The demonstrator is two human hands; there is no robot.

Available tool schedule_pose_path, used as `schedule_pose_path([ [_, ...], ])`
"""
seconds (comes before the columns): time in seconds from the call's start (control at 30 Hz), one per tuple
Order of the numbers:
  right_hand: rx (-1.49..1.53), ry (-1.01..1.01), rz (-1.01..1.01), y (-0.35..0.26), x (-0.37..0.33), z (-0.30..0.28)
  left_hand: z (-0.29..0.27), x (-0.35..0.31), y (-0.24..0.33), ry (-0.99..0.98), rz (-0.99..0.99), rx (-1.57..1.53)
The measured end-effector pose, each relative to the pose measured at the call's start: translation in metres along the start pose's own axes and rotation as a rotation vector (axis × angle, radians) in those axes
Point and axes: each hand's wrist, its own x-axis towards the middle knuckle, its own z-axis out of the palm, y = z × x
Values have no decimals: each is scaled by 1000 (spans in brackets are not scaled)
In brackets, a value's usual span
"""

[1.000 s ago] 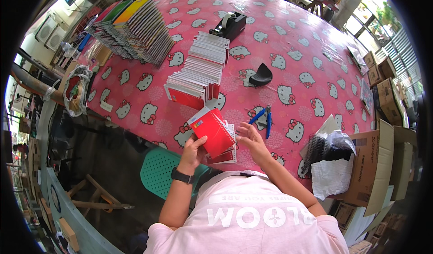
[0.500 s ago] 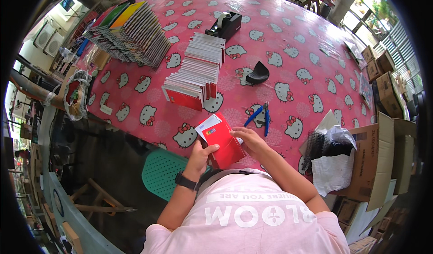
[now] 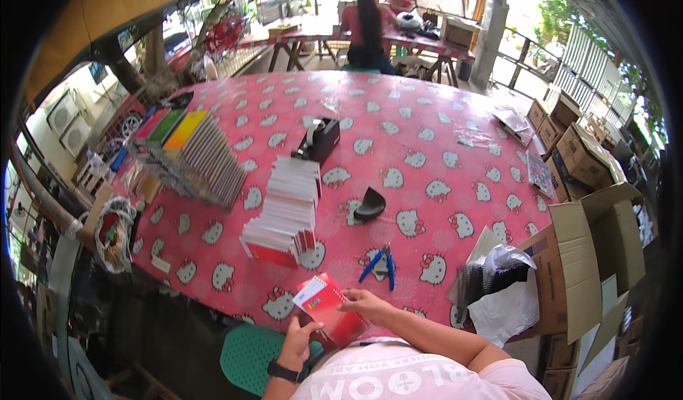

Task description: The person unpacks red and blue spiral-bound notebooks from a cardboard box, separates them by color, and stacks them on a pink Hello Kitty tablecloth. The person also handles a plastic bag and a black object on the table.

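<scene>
holding glossy red covers [image 3: 343, 322], rectangular, hole-punched

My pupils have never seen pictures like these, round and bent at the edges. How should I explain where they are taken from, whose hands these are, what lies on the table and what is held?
No machine is at work: a person's bare left hand and right hand are. Every picture comes from a fisheye camera on that person's head, looking down; its wide lens bends straight edges.

Both hands hold thin red-covered sheets with punched edges. On the pink table cover printed with white cat faces lie a row of red-and-white paper sets, a tall stack of coil-bound notebooks, a black tape dispenser, a curved black piece and blue-handled pliers.
</scene>
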Motion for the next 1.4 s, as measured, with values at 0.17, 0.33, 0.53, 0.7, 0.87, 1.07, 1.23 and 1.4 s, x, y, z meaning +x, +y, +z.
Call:
schedule_pose_path([
  [0.17,264,-108,8,-5,-3,-6,-2,4,5,32,28,98],
  [0.33,178,-82,-56,12,3,-9,5,-1,11,-16,3,34],
  [0.53,127,-50,-81,17,4,-4,13,-2,12,-40,33,35],
  [0.7,35,-57,-64,15,4,-4,38,-4,1,148,192,80],
  [0.87,-479,130,-506,6,1,2,30,2,0,34,206,-135],
  [1.07,-479,-86,-467,-53,2,28,2,4,-3,-150,366,-431],
  [1.23,-1080,34,-851,-107,26,83,-22,46,31,-1,674,-437],
  [1.4,-1558,250,-949,-91,90,110,-60,82,44,311,723,158],
])
